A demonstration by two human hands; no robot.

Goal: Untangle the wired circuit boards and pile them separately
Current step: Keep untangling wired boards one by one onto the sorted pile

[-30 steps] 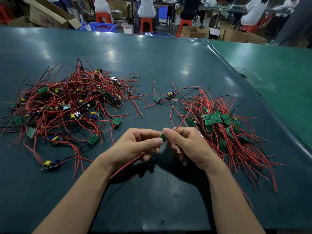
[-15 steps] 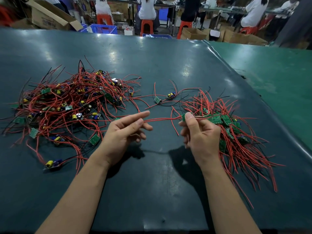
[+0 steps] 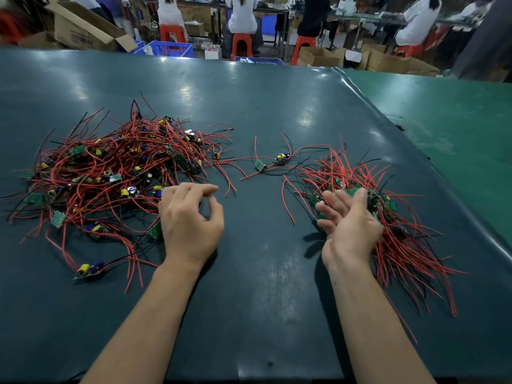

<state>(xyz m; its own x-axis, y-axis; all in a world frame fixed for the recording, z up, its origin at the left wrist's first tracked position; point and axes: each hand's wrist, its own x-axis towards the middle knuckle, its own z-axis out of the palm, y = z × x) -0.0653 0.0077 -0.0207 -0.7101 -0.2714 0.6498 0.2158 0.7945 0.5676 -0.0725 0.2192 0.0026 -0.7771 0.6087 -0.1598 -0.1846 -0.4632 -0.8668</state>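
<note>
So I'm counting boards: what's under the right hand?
Beneath the right hand lies the sorted pile: green boards and red wires show around it. Boards directly under the palm are covered.

Tangled heap (image 3: 116,173) of small green boards with red and black wires is sprawling toward the table's left edge; sorted pile (image 3: 388,217) is lying toward the right edge, wires fanning to the near edge; two loose boards (image 3: 273,162) are sitting between them.
</note>
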